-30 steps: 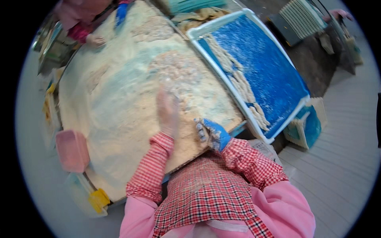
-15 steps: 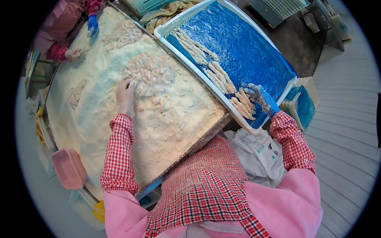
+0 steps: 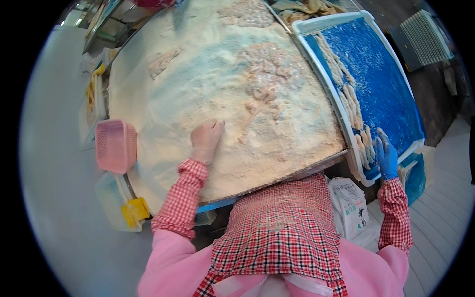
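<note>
My left hand (image 3: 206, 139), in a pale glove, is closed low over the flour-covered worktable (image 3: 148, 114); whatever its curled fingers hold is hidden. Beyond it lies a heap of pale, wet pieces (image 3: 267, 69) in the flour. My right hand (image 3: 386, 152), in a blue glove with white-coated fingertips, is at the near end of a white-rimmed, blue-lined tray (image 3: 376, 59), its fingers extended. Just left of those fingers, rows of coated strips (image 3: 351, 104) lie along the tray's left side.
A pink basket (image 3: 115, 146) and a yellow item (image 3: 135, 211) sit at the left edge. A white sack (image 3: 349, 208) lies below the tray. Stacked slatted racks (image 3: 420, 39) stand at back right. A co-worker's sleeve (image 3: 153, 2) shows at the top edge.
My right hand went from the table edge into the tray, then slightly down along it. My left hand moved back toward me from the heap. The view swung, pushing the co-worker mostly out of frame.
</note>
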Motion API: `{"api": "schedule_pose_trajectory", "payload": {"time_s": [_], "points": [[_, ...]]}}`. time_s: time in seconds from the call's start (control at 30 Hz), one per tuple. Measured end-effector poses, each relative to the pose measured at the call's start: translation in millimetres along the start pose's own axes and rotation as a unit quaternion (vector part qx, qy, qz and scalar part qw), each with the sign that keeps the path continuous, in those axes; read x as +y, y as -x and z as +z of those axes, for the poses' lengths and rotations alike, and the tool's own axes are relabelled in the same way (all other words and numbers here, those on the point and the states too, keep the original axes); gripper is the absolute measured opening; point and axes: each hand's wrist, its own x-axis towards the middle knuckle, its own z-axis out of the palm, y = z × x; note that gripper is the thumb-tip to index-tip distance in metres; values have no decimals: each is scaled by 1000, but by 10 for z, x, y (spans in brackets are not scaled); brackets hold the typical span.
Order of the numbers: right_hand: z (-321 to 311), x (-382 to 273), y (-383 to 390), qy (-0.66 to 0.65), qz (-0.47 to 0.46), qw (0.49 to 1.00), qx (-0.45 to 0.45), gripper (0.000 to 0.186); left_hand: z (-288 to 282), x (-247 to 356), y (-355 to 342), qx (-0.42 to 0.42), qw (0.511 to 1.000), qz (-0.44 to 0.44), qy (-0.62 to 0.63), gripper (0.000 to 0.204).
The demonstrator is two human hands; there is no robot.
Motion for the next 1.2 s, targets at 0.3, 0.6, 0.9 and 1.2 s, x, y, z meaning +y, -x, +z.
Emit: {"api": "schedule_pose_trajectory", "payload": {"time_s": [0.3, 0.6, 0.9, 1.2], "points": [[1254, -1971, 122, -118, -202, 965, -121, 46, 534, -15, 383, -47, 998, 49, 7, 37], [2713, -2325, 124, -138, -283, 943, -112, 58, 837, 20, 485, 102, 988, 28, 114, 40], [2403, -2369, 646, -5, -382, 896, -227, 40, 549, -61, 778, 195, 947, 120, 223, 41], [2436, -2400, 507, -447, 176, 816, -321, 22, 950, 265, 877, 121, 978, -40, 165, 45]]}}
